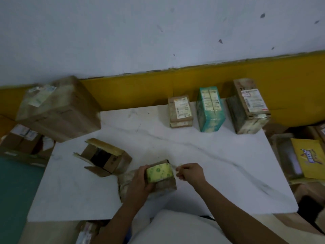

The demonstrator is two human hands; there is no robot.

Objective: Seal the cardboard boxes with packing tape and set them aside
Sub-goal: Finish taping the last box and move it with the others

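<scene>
Cardboard box (166,187), small & brown, sits low-centre of the head view on the white table (202,155), near its front edge. On top stands the tape roll (159,173), pale green. The left hand (139,182) grips the roll's left side, fingers curled, holding it against the box. The right hand (190,172), just right of the roll, pinches the tape end (174,166) btwn thumb & fingertips, w/ a short strip drawn out. Crumpled clear plastic (124,184) lies at the box's left, partly under the left hand. An open box (105,156), flaps up, sits just upper left. A large box (61,110) overhangs the table's upper-left corner. Along the far edge, well apart from the hands, stand a small labelled box (180,111), a teal box (210,110) & a taller labelled box (249,106) in a row. Off the table: a yellow packet (307,158) at right, floor boxes (21,138) at left.
</scene>
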